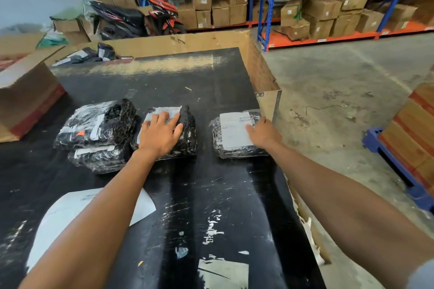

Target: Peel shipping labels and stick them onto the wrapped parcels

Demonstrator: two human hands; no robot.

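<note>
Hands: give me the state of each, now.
Left hand: open, fingers spread flat, pressing the label on the middle parcel.
Right hand: open, resting on the right parcel at its label.

A scuffed black table (211, 91) with cardboard side walls (260, 70) stands on grey concrete floor (340, 82), with orange-and-blue racking (270, 4) of cartons at one o'clock, a parked motorbike (162, 14) at eleven.
</note>
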